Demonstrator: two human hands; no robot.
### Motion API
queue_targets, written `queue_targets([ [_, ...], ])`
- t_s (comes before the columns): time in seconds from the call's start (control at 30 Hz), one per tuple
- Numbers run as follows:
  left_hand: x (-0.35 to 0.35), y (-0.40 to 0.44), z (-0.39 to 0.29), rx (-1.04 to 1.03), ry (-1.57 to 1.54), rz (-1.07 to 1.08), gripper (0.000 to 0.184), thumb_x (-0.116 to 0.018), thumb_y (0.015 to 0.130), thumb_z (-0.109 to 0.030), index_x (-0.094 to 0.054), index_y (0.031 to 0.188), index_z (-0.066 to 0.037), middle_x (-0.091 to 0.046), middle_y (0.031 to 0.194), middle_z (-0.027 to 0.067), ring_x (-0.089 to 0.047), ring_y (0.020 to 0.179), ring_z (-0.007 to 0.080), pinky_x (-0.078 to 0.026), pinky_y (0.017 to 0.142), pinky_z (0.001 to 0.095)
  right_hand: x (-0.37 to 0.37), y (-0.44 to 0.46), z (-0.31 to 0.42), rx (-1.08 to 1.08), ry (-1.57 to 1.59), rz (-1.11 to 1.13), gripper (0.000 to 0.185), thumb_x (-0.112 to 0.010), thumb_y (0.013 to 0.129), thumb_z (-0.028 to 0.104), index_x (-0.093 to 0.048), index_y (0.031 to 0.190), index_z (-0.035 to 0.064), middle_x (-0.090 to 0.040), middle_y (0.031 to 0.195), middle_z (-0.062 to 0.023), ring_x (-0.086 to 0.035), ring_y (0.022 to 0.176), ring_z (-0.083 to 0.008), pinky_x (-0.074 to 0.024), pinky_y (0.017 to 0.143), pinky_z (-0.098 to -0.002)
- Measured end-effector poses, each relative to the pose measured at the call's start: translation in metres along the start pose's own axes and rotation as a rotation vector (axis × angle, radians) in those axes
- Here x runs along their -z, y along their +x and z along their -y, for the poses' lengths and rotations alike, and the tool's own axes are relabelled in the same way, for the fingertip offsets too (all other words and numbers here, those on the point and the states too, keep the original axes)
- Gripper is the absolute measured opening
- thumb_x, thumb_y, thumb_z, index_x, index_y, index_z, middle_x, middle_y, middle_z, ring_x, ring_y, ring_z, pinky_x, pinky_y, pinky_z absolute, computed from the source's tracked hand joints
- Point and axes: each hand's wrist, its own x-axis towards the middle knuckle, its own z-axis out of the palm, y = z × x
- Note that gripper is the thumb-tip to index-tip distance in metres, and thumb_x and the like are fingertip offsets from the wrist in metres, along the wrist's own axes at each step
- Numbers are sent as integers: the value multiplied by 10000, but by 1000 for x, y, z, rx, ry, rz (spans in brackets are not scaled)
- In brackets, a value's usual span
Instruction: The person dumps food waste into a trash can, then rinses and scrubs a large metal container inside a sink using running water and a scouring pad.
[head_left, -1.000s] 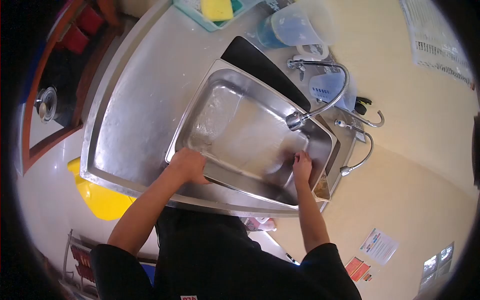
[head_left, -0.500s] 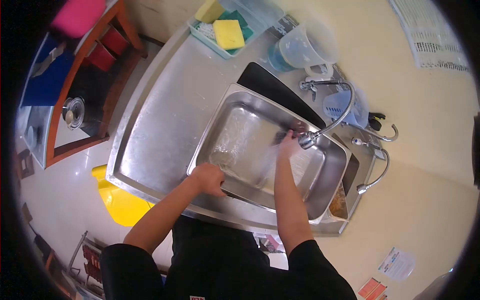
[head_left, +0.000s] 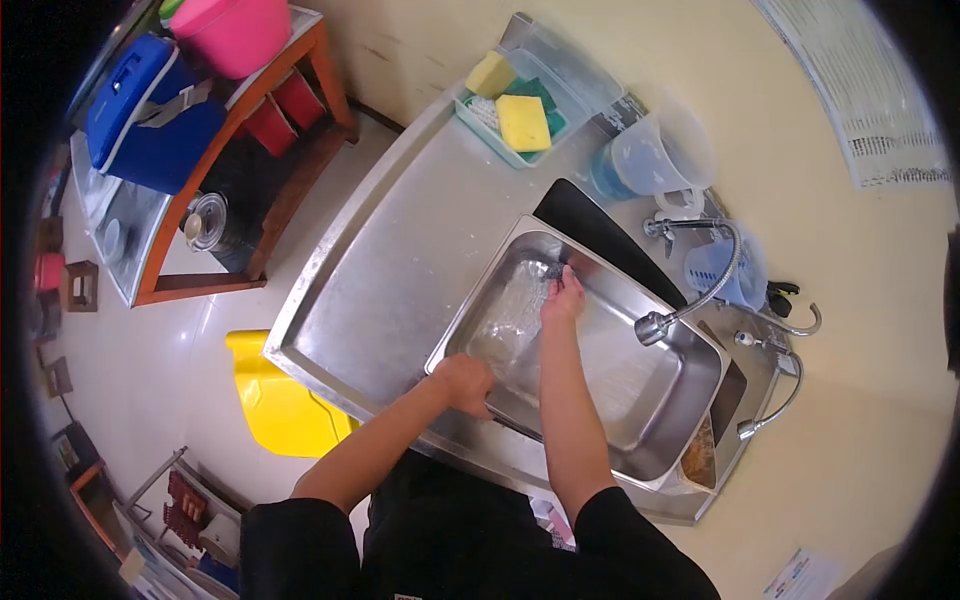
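A deep rectangular stainless steel pan [head_left: 620, 390] sits at an angle under the flexible faucet, with a little water inside. My left hand [head_left: 465, 385] is closed around its near left rim. Inside the pan, my right hand [head_left: 565, 298] reaches to the far left wall, its fingers curled against a small dark pad-like thing [head_left: 555, 271]. The fingers mostly hide that piece, so its exact kind is unclear. The faucet head [head_left: 653, 327] hangs over the pan's right part, apart from both hands.
A steel counter [head_left: 390, 240] surrounds the pan. Yellow sponges [head_left: 524, 124] lie in a clear tub at the back. A plastic jug [head_left: 655, 155], a black board [head_left: 610, 240] and a blue-tinted basket [head_left: 728, 272] stand along the wall side. A yellow bin [head_left: 285, 400] is on the floor at left.
My right hand has moved left along the pan's far side with the dark piece. My left hand stays on the rim. The view has shifted, bringing more of the left side into sight.
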Motion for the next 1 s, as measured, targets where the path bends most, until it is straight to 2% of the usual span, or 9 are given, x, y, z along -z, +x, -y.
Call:
queue_targets([
  [0.1,-3,0,-3,-29,0,4,494,-725,721,-590,-769,888,-127,-734,909,164,-703,904,378,-551,825,490,-16,3,10,-214,-96,143,216,-686,905,58,-631,1113,52,-643,1146,-63,-584,1125,-220,-452,1008,-435],
  [0.27,8,-2,-8,-10,-3,59,595,-686,737,-696,-781,941,-145,-743,971,160,-702,949,383,-552,855,477,-49,-40,46,-86,44,61,219,-674,877,63,-645,1094,79,-677,1088,-18,-614,1049,-155,-488,909,-384],
  [0.43,-28,64,36,192,-612,125,705,-608,800,-701,-744,1162,-111,-662,1274,194,-628,1170,399,-487,1015,474,69,-16,85,-167,176,46,124,-575,910,159,-650,968,80,-698,895,-96,-675,802,-212,-553,681,-370],
  [0.53,-76,146,86,362,-391,-202,624,-595,847,-625,-731,1184,-118,-683,1237,192,-626,1166,421,-499,991,500,167,14,82,-104,133,129,175,-539,939,210,-645,934,72,-687,856,-116,-670,777,-272,-560,691,-410],
  [0.67,-60,149,11,509,-114,-304,378,-637,851,-415,-760,1060,-125,-736,1073,136,-700,1045,317,-565,873,443,146,-41,89,159,-800,245,188,-543,953,209,-667,1010,81,-682,956,-129,-654,901,-297,-542,817,-434],
  [0.77,-80,162,-9,-84,-183,-138,285,-632,854,-344,-764,967,-118,-754,968,120,-729,925,260,-578,795,432,129,-74,98,638,-1509,408,202,-560,957,196,-676,1091,98,-670,1075,-151,-624,1051,-327,-506,923,-431],
  [0.87,-87,163,24,21,-586,190,296,-618,873,-354,-738,891,-83,-745,847,120,-728,832,262,-572,747,463,149,-70,112,835,-1840,673,272,-587,942,182,-658,1195,111,-623,1235,-183,-569,1171,-366,-445,1023,-454],
  [0.93,-104,170,80,225,-814,46,334,-583,904,-362,-724,869,-61,-729,800,138,-722,772,263,-564,750,483,146,-83,147,673,-2068,672,347,-599,923,165,-630,1263,98,-569,1345,-218,-528,1237,-392,-396,1082,-473],
  [1.0,-88,160,99,454,-965,-348,313,-581,903,-337,-701,897,-48,-722,829,170,-715,800,304,-562,793,487,167,-81,169,927,-2023,184,405,-565,935,160,-589,1335,107,-496,1430,-236,-489,1294,-392,-359,1122,-463],
])
